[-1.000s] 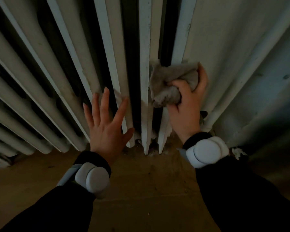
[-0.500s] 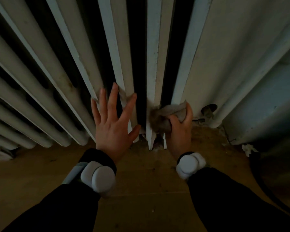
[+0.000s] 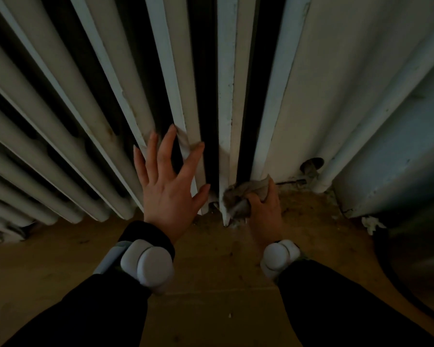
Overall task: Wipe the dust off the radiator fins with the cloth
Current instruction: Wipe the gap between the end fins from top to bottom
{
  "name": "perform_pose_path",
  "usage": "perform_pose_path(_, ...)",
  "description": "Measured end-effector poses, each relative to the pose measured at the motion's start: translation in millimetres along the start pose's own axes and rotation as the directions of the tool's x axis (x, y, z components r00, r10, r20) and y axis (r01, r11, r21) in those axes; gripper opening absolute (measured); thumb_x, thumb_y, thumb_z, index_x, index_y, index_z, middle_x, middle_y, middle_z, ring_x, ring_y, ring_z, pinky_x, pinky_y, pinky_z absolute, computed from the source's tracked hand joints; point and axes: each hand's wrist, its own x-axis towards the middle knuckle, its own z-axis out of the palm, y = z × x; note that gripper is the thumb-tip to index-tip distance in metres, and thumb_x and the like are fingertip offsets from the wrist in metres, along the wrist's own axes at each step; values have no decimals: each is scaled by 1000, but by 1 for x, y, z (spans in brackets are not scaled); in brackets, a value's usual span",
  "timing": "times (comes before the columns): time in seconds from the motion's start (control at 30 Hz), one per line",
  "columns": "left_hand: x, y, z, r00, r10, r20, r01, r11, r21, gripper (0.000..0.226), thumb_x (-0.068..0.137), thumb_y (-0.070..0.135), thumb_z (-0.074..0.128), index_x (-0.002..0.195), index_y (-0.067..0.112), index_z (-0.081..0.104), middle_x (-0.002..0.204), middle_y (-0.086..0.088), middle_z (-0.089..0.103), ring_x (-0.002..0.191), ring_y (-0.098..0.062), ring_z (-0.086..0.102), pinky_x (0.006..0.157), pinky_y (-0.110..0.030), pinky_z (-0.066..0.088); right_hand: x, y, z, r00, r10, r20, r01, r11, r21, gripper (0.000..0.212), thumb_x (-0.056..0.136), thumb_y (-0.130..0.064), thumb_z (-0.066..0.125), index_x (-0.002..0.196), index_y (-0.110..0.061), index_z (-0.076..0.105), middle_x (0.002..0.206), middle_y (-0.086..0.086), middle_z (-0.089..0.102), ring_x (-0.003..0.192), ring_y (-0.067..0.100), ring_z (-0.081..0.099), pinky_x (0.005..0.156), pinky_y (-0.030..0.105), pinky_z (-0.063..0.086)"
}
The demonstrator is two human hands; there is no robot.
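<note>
Radiator fins (image 3: 226,96) meet the floor (image 3: 211,271) where your right hand (image 3: 264,211) clutches the bunched cloth (image 3: 241,199), fingers curled tight around it. At nine o'clock from it, your left hand (image 3: 168,189) lies flat on a fin, fingers (image 3: 167,144) spread wide and holding nothing.

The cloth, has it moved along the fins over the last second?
Yes. The cloth, bunched in the right hand, has gone down the fin to its foot, just above the floor.
</note>
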Motion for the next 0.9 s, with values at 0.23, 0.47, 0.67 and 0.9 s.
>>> perform_pose_path(0.23, 19, 13, -19, 996, 60, -68, -63, 997, -47, 65, 78, 37, 63, 137, 21, 42, 150, -13, 13, 141, -40, 5, 116, -52, -2, 0, 16, -20, 948, 39, 315, -45, 999, 13, 23, 88, -36, 52, 101, -17, 57, 148, 15, 29, 135, 31, 28, 107, 30, 27)
perform_pose_path(0.47, 51, 17, -46, 990, 94, -103, -102, 993, -66, 60, 80, 38, 60, 136, 19, 46, 151, -13, 14, 142, -40, 6, 116, -51, -3, 27, 17, -74, 935, 55, 350, -55, 998, -10, 45, 85, -37, 40, 101, -2, 64, 111, 16, 62, 109, 24, 51, 87, 23, 35)
perform_pose_path(0.67, 71, 27, -60, 982, 136, -132, -144, 988, -50, 66, 79, 35, 65, 138, 22, 38, 151, -12, 14, 142, -39, 6, 115, -57, 4, 28, 0, -106, 987, 66, -143, -39, 982, 185, 5, 76, -3, 60, 79, -3, 63, 118, 21, 49, 107, 32, 50, 89, 28, 37)
perform_pose_path(0.9, 99, 32, -83, 964, 186, -191, -196, 980, -35, 78, 77, 35, 65, 144, 26, 26, 151, -11, 12, 142, -39, 6, 114, -59, 8, 30, -30, -140, 902, 94, -422, 92, 913, 398, 42, 75, -36, 41, 93, -6, 63, 133, 21, 40, 112, 6, 33, 99, 30, 29)
